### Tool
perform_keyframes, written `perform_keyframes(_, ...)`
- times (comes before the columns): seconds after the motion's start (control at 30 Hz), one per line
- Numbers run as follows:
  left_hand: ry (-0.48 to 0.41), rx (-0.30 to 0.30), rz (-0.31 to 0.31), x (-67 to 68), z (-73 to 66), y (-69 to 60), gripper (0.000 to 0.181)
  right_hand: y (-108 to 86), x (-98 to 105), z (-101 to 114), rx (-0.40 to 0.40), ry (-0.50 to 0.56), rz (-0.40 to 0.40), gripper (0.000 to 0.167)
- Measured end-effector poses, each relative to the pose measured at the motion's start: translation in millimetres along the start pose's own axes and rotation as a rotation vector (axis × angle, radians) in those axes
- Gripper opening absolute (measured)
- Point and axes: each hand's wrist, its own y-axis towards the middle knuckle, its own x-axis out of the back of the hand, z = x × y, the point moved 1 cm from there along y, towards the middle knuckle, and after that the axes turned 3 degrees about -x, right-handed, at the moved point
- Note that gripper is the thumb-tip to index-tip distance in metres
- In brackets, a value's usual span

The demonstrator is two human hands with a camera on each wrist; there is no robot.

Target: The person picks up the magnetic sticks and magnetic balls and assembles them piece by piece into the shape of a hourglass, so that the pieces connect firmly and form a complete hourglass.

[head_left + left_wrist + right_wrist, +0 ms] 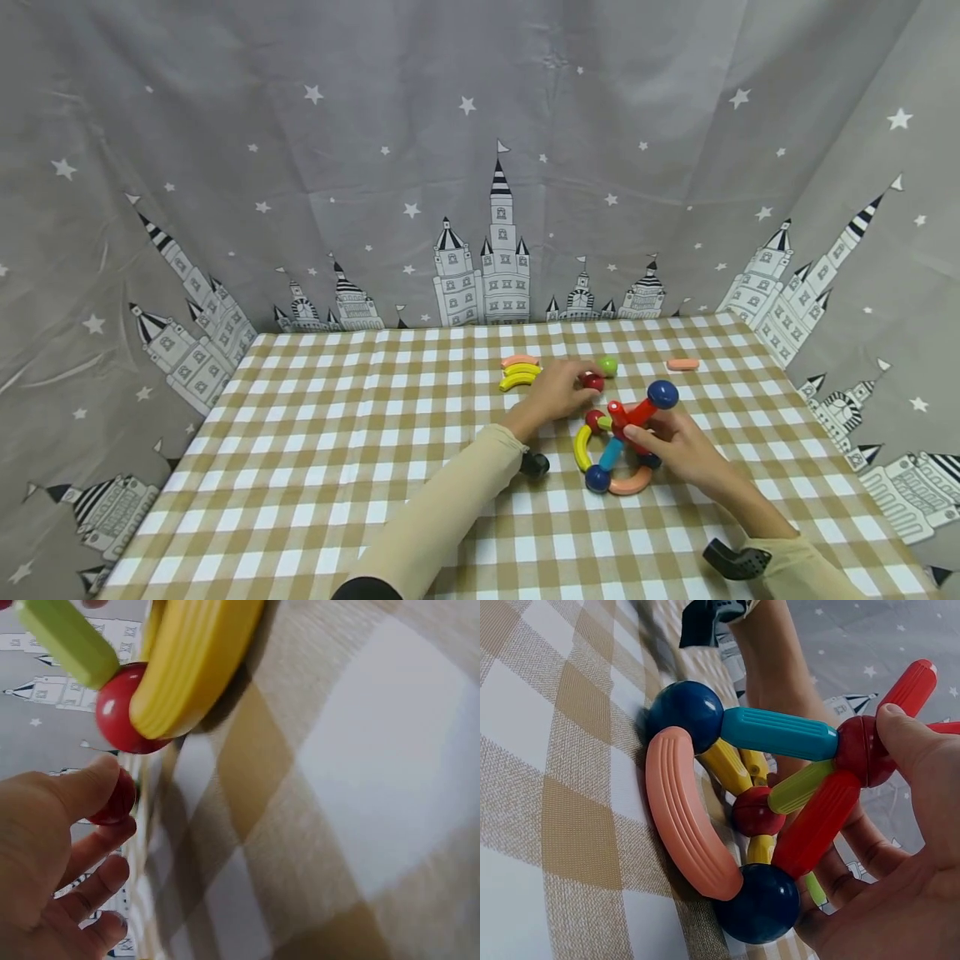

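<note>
A ball-and-rod magnetic construction toy (pixel 611 455) stands on the cloth, with blue and red balls, straight rods and a curved ring at its base. My right hand (pixel 684 446) grips it near the upper red ball (pixel 864 752), thumb on the ball and fingers behind the rods. Lower down, a salmon curved rod (pixel 688 814) meets a dark blue ball (pixel 759 904). Just beyond the toy, my left hand (pixel 553 390) pinches a loose red ball (pixel 593 382) between thumb and index finger. Its other fingers are loosely bent in the left wrist view.
A green ball (pixel 608 367) lies just behind the loose red ball. Yellow curved rods (pixel 517 381) and a salmon curved rod (pixel 521 361) lie left of my left hand. A short salmon rod (pixel 682 365) is at the back right. The checked tablecloth (pixel 300 450) ends at a grey curtain.
</note>
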Motion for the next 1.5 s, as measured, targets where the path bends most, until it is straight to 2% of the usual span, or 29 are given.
perform_keyframes(0.13, -0.118, -0.026, -0.043, 11.8, -0.4, -9.4, 0.030, 1.7, -2, -1, 0.022, 0.008, 0.003, 0.040)
perform_keyframes(0.33, -0.315, -0.004, -0.122, 35.0, -5.3, -28.0, 0.030, 4.2, -5, -2, 0.021, -0.013, 0.002, 0.041)
perform_keyframes(0.47, -0.412, -0.007, -0.175, 51.8, -8.9, -38.9, 0.030, 7.3, -6, -1, 0.024, -0.030, -0.008, 0.040)
perform_keyframes(0.67, -0.425, -0.031, -0.196, 70.7, -13.8, -49.9, 0.029, 17.2, -6, 0, 0.019, -0.060, -0.006, 0.040)
perform_keyframes(0.9, -0.438, -0.067, -0.208, 82.3, -19.1, -56.2, 0.031, 35.0, -7, 3, -0.004, -0.108, -0.011, 0.045)
perform_keyframes(1.17, -0.447, -0.139, -0.230, 87.7, -30.0, -54.5, 0.033, 43.5, -8, 4, -0.043, -0.060, 0.000, 0.051)
perform_keyframes(1.27, -0.443, -0.156, -0.210, 86.8, -33.8, -52.8, 0.033, 44.7, -7, 4, -0.042, -0.042, 0.012, 0.049)
perform_keyframes(1.5, -0.460, -0.145, -0.155, 83.6, -39.8, -51.4, 0.033, 45.8, -6, 4, -0.011, -0.039, 0.026, 0.046)
